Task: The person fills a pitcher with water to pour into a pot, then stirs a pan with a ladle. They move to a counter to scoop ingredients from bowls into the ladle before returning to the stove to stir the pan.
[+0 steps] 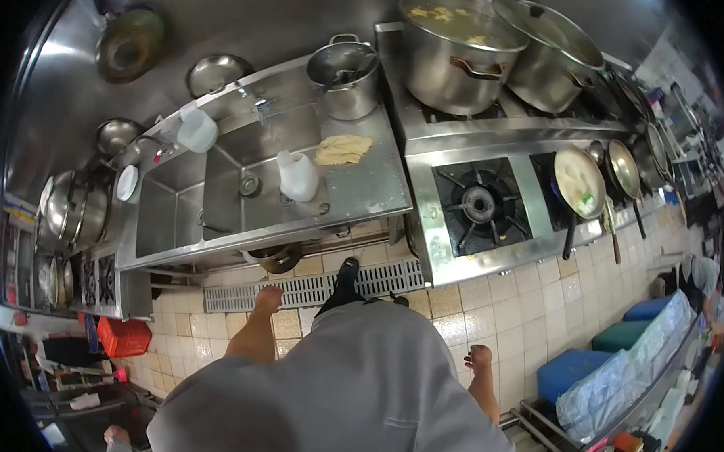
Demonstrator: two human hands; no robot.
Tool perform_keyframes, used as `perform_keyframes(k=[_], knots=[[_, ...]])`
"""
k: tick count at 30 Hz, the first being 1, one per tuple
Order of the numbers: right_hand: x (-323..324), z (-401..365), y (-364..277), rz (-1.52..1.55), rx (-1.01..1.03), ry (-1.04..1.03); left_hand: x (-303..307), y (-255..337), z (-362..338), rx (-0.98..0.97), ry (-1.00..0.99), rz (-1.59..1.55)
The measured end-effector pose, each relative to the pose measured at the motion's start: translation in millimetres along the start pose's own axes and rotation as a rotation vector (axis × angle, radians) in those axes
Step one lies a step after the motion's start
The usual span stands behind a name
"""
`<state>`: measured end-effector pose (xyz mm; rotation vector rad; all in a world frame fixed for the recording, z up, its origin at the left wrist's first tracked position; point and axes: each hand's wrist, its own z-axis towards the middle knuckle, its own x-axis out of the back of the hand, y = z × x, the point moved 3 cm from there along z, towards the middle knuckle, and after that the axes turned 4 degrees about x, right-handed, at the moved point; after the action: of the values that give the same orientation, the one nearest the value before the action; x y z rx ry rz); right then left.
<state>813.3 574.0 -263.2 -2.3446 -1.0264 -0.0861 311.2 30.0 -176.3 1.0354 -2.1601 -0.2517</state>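
Observation:
My left hand (pixel 268 297) hangs over the floor drain grate (pixel 310 295), in front of the sink unit. Its fingers point away from me and are too small and foreshortened to tell open from closed. My right hand (pixel 478 358) hangs above the tiled floor, at my right side. Its fingers are loosely bent and apart, and nothing shows in them. The sink (pixel 244 235) and the gas stove (pixel 449 262) stand ahead, apart from both hands. On the sink unit are a white plastic jug (pixel 298 177) and a yellowish cloth (pixel 343 150).
Large stockpots (pixel 457 77) stand on the back burners, and a pan (pixel 578 183) holding food sits at right. A metal pot (pixel 343 96) rests beside the sink. Blue bins (pixel 570 372) line the right side; a red crate (pixel 123 337) stands left. Another person's hand (pixel 116 434) shows lower left.

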Motion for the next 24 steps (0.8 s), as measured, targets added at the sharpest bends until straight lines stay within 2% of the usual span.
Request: perform_keyframes(k=[1,3,5,6,7,8,11,15,19,24], knots=[[0.9,0.8,2.6,0.025,0.032,-0.005,0.7,-5.8,7.3,-0.011,-0.020,0.017],[0.8,0.6,2.2,-0.001,0.063,0.012,0.4,-24.7,36.8,-0.197,-0.111,0.145],[0.1,8.9,7.9,0.028,-0.008,0.015,-2.7,-16.2,36.0,-0.124,-0.103,0.223],[2.0,-0.4,5.6,0.072,0.034,-0.010,-5.5,-5.5,25.8,-0.012,-0.113,0.057],[1.5,1.7,4.9,0.060,-0.032,0.018,-7.4,3.4,12.6,0.109,-0.117,-0.109],[3.5,-0.6,4.6,0.097,-0.042,0.048,-9.5,10.7,3.8,0.097,-0.104,-0.099],[3.8,-6.1,0.0,-0.069,-0.048,0.057,-11.8,28.3,-21.5,0.087,-0.092,-0.076],[8.0,-2.3,13.4,-0.132,0.022,0.019,-11.6,29.8,-16.6,0.070,-0.112,-0.022],[11.4,111.5,119.0,-0.397,0.254,-0.078,-13.3,33.9,-12.0,0.059,-0.132,-0.007],[14.2,74.6,90.3,-0.454,0.130,-0.010,-16.7,44.4,-21.2,0.087,-0.117,0.001]])
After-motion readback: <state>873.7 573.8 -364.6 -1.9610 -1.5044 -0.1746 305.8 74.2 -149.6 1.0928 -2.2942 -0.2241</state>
